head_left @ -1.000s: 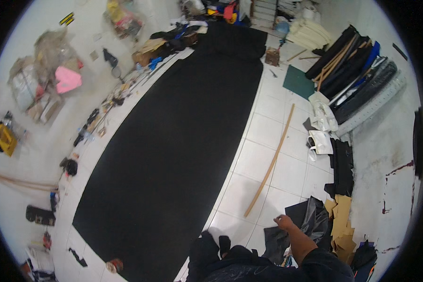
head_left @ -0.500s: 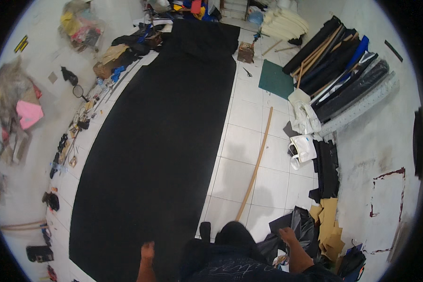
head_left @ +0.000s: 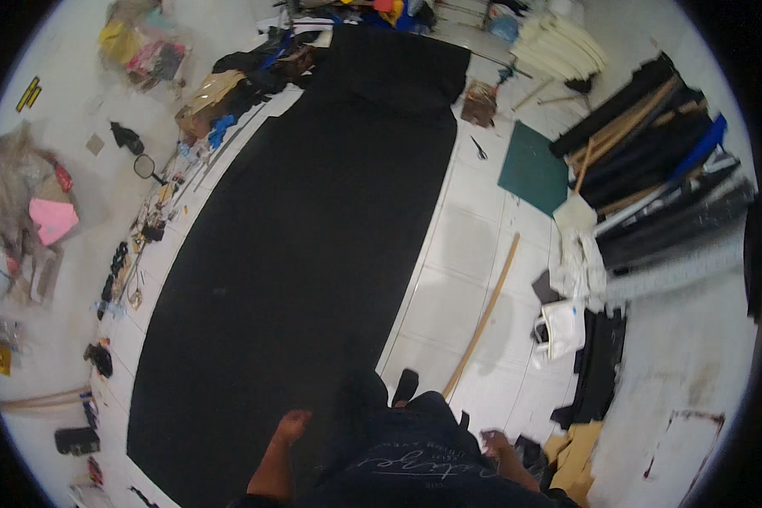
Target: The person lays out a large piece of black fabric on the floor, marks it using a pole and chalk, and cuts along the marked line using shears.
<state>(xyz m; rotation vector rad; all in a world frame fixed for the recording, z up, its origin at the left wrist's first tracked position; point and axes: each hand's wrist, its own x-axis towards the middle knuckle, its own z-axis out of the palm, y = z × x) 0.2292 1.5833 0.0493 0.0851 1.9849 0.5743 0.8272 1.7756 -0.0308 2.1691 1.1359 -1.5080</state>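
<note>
A long black sheet [head_left: 288,254], like fabric, lies along the floor, its far end folded over or doubled. My left hand [head_left: 293,425] hovers over its near part, fingers loosely apart, holding nothing that I can see. Off to the right of my body, my right hand [head_left: 494,443] hangs near a dark plastic bundle [head_left: 531,457]; its fingers are too small and blurred to read. A long wooden stick [head_left: 487,317] lies on the tiles right of the sheet, its near end reaching toward my legs.
Scissors [head_left: 479,149] and a green mat [head_left: 534,168] lie beyond the stick. Rolls of dark material [head_left: 643,144] lean against the right wall, with a white bag [head_left: 562,328] and cardboard [head_left: 577,457] nearer. Small clutter [head_left: 154,227] lines the sheet's left side.
My view has turned, so the sheet and stick sit further right. My left hand has moved up and right in the picture; my right hand has shifted left and lower.
</note>
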